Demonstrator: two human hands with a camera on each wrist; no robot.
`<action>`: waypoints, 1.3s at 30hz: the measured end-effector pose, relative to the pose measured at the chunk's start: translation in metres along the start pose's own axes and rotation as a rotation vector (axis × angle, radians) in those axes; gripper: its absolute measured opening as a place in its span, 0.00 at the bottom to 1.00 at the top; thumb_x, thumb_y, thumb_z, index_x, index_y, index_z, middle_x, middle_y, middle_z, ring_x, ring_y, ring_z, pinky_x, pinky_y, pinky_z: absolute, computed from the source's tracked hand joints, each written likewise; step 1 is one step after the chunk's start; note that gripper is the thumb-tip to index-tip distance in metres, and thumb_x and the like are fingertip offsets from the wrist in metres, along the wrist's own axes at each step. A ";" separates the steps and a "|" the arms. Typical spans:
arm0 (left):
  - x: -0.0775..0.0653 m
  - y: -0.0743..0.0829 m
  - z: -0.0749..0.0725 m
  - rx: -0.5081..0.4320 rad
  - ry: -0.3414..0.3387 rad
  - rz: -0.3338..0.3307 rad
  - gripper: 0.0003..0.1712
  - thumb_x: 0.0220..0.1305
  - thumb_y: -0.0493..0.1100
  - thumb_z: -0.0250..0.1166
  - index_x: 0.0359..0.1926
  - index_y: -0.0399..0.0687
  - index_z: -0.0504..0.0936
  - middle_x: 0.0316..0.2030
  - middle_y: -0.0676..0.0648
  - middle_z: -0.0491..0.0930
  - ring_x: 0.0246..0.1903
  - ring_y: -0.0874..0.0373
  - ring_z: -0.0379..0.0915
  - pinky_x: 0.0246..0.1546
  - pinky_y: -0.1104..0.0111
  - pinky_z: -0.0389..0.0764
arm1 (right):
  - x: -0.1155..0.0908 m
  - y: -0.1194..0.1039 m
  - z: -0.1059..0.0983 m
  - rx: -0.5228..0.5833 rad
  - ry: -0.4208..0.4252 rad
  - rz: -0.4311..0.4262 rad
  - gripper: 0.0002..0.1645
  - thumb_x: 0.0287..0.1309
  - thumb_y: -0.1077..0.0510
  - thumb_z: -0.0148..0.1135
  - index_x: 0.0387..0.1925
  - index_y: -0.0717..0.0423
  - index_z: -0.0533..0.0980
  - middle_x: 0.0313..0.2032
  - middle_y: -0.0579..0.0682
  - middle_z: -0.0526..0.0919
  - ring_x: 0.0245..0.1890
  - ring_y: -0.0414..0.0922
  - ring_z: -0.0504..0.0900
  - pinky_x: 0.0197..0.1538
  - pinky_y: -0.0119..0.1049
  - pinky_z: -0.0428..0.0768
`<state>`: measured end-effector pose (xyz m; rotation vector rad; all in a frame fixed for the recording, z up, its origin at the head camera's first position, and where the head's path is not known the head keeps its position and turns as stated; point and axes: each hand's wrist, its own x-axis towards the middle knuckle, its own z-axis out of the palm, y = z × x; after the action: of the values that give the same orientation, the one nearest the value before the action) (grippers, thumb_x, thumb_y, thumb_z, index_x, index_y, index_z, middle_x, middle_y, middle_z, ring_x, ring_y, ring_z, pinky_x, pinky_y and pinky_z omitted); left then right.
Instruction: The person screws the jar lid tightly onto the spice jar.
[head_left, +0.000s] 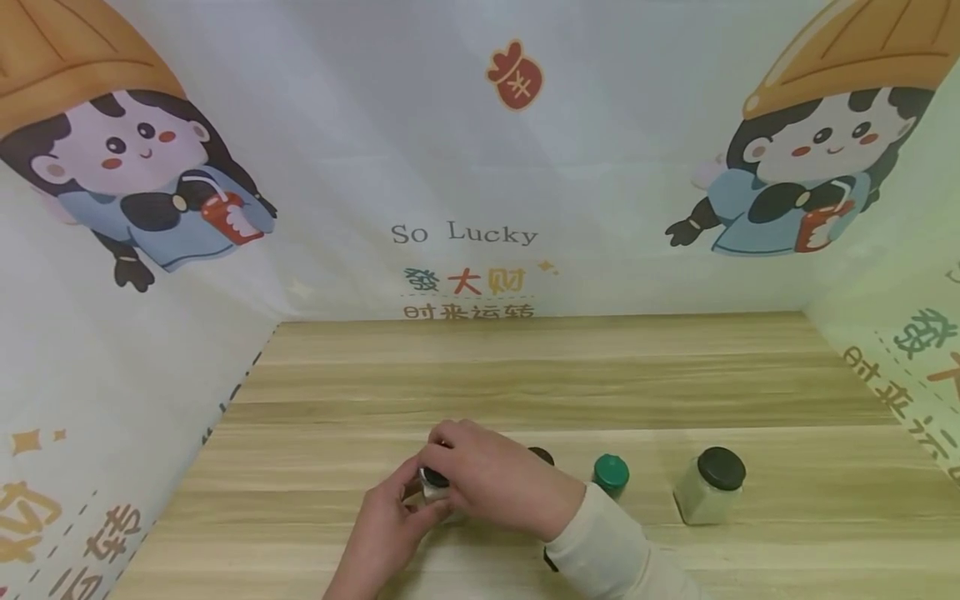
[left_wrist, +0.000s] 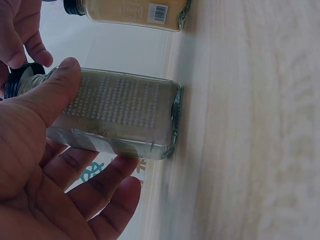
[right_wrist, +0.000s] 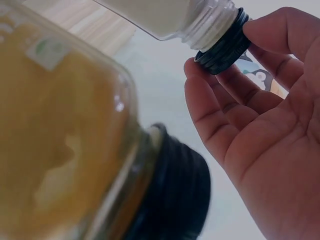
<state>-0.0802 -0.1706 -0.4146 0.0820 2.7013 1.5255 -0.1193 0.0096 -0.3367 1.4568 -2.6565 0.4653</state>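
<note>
Upright on the wooden table stands a square glass bottle (left_wrist: 120, 107) with pale contents and rows of small print. My left hand (head_left: 392, 512) grips its body, thumb on one side and fingers on the other. At its mouth, the thumb and fingers of my right hand (head_left: 498, 482) pinch a black screw lid (right_wrist: 223, 50). The lid sits at the end of the neck, and the clear threads show below it. In the head view, my right hand hides part of the bottle and lid.
A bottle with yellow-brown contents (right_wrist: 65, 130) and a black cap (right_wrist: 172, 185) stands close by my right wrist. Further right are a green-capped container (head_left: 612, 473) and a pale jar (head_left: 708, 496) with a black lid. A printed cloth (head_left: 337, 183) walls the table's back and sides.
</note>
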 end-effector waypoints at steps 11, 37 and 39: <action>0.000 0.000 0.001 0.011 0.027 0.015 0.30 0.57 0.52 0.74 0.60 0.53 0.79 0.52 0.42 0.83 0.52 0.47 0.78 0.43 0.60 0.82 | 0.005 -0.001 0.008 -0.025 -0.025 -0.001 0.19 0.61 0.63 0.66 0.53 0.50 0.79 0.49 0.47 0.79 0.47 0.41 0.77 0.52 0.28 0.75; -0.002 0.002 0.001 0.050 0.039 0.026 0.27 0.60 0.46 0.73 0.60 0.51 0.79 0.53 0.42 0.82 0.51 0.46 0.78 0.42 0.57 0.82 | 0.005 -0.003 0.007 -0.013 0.001 0.048 0.12 0.63 0.57 0.62 0.48 0.50 0.78 0.47 0.46 0.77 0.43 0.41 0.76 0.47 0.30 0.76; -0.003 0.002 0.001 0.051 0.036 0.019 0.27 0.59 0.46 0.73 0.59 0.50 0.79 0.53 0.41 0.82 0.49 0.46 0.79 0.41 0.57 0.82 | 0.005 -0.004 0.007 -0.023 -0.027 0.005 0.16 0.64 0.59 0.62 0.53 0.48 0.79 0.52 0.46 0.78 0.48 0.42 0.77 0.52 0.31 0.76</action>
<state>-0.0774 -0.1689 -0.4131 0.0836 2.7753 1.4776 -0.1181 0.0016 -0.3413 1.4611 -2.6776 0.4165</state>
